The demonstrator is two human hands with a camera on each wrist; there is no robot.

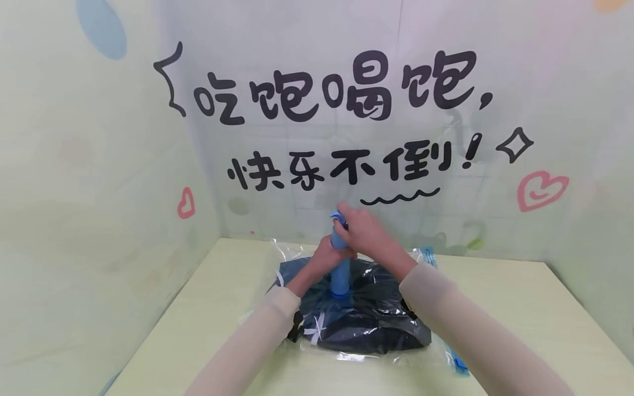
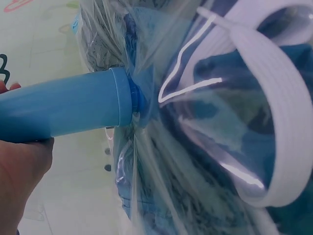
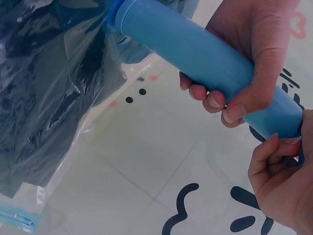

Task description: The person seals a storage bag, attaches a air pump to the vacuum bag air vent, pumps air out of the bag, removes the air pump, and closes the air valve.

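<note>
My left hand [image 1: 333, 255] wraps round the blue pump [image 1: 340, 279], apparently to steady it. My right hand [image 1: 365, 228] is curled closed over the pump's top end, presumably for leverage. The pump stands nearly upright against the clear bag [image 1: 292, 252], seemingly to seal its base. The bag, containing dark fabric [image 1: 376, 334], lies on the table [image 1: 515, 313].

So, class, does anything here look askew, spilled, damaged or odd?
Nothing stands out: the blue pump stands roughly upright on the clear bag, whose wrinkles gather around the pump's base; no spill or tear is visible.
</note>
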